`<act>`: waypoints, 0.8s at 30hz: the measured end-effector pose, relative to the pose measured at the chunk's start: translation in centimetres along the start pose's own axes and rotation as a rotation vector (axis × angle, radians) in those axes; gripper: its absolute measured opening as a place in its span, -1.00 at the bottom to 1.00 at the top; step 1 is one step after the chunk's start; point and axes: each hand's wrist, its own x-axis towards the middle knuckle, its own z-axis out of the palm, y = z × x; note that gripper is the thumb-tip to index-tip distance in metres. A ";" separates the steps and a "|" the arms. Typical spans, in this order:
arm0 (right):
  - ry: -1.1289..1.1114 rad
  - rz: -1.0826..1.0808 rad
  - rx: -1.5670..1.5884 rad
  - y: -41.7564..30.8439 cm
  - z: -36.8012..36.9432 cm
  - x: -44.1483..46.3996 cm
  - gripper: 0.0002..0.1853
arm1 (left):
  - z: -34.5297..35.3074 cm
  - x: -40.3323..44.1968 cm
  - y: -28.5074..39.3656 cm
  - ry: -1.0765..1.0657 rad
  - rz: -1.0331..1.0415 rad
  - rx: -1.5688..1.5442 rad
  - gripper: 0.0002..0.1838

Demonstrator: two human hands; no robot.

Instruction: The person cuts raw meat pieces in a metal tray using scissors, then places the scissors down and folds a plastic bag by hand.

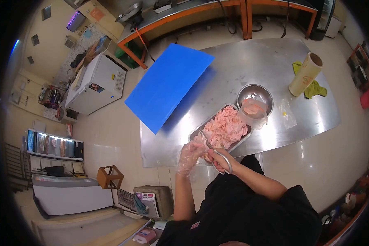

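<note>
My left hand [189,156], in a clear plastic glove, is closed on a piece of pale pink meat at the near left end of a metal tray [244,140]. Scissors [224,158] with metal handles are in my right hand [218,160], their blades pointing to the meat in my left hand. Pink raw meat [226,127] is heaped in the tray. Just behind the tray's right end stands a steel bowl [256,89], with a translucent container [254,115] tilted in it and over its rim, pink pieces inside.
On the steel table [229,61] lie a blue board [170,84] at left and a clear plastic bag [288,114] at right. A roll of plastic wrap [306,75] stands by a green cloth [315,90]. A white freezer [96,84] is farther left.
</note>
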 end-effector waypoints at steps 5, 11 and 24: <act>-0.062 0.030 0.166 0.0 -0.8 0.5 -0.43 | -0.1 0.5 0.7 -0.020 -0.072 0.054 -0.84; 0.098 0.138 0.092 -1.2 -3.3 1.8 -0.36 | -1.1 2.4 -2.9 -0.053 -0.108 0.325 -0.81; 0.161 -0.229 -0.651 -5.2 -11.5 -8.1 -0.55 | 1.7 4.8 -2.5 0.216 -0.210 0.645 -0.81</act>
